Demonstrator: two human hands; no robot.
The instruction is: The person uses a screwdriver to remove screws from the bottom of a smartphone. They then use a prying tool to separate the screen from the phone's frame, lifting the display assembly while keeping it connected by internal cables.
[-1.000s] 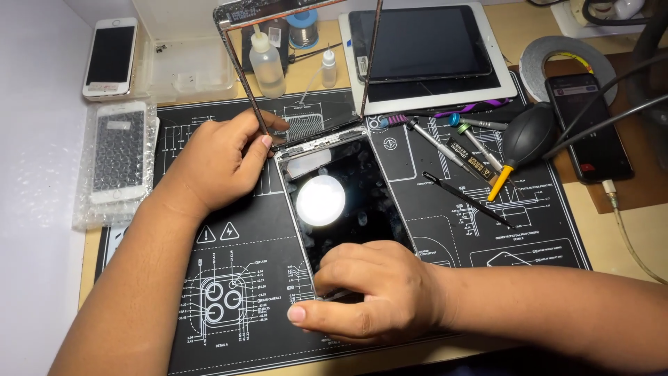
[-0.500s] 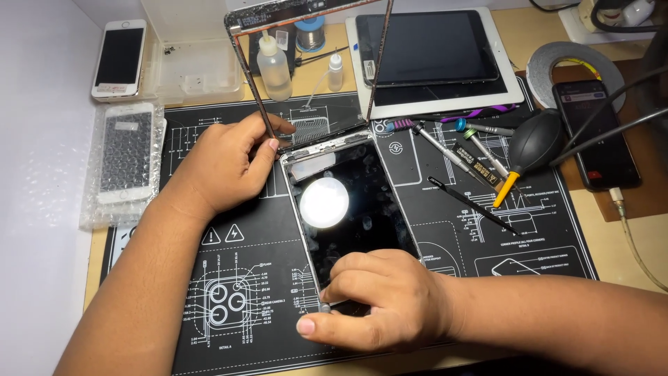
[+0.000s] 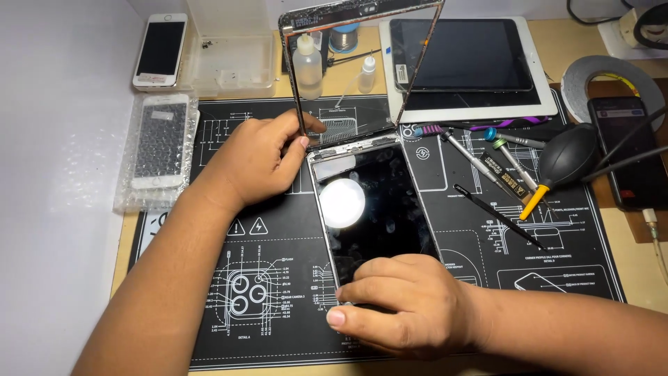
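Our left hand (image 3: pixel 257 157) pinches the lifted glass panel (image 3: pixel 362 69) at its hinge edge, while our right hand (image 3: pixel 407 313) presses flat on the tablet (image 3: pixel 376 209) lying on the black mat (image 3: pixel 229 278).

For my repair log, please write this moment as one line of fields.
left hand: holds raised clear tablet front glass at hinge edge | right hand: presses flat dark tablet body | base: black printed work mat
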